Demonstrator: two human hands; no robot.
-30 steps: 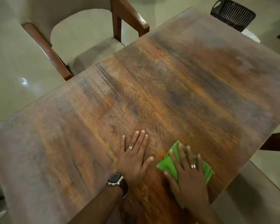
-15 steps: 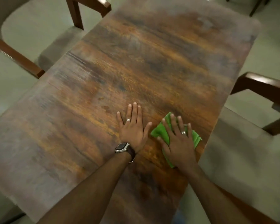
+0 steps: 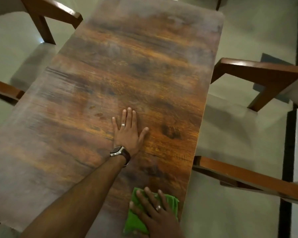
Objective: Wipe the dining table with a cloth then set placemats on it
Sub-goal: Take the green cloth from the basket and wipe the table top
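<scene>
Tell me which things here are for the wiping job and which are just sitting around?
For the job: green cloth, right hand pressing it, dining table, left hand flat on it.

Just around: wooden armchairs, wristwatch. No placemats in view.

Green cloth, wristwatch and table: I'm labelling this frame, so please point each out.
Green cloth (image 3: 135, 220): head view, bare lower-left part.
Wristwatch (image 3: 117, 150): head view, its face.
Table (image 3: 144, 57): head view, bare top.
</scene>
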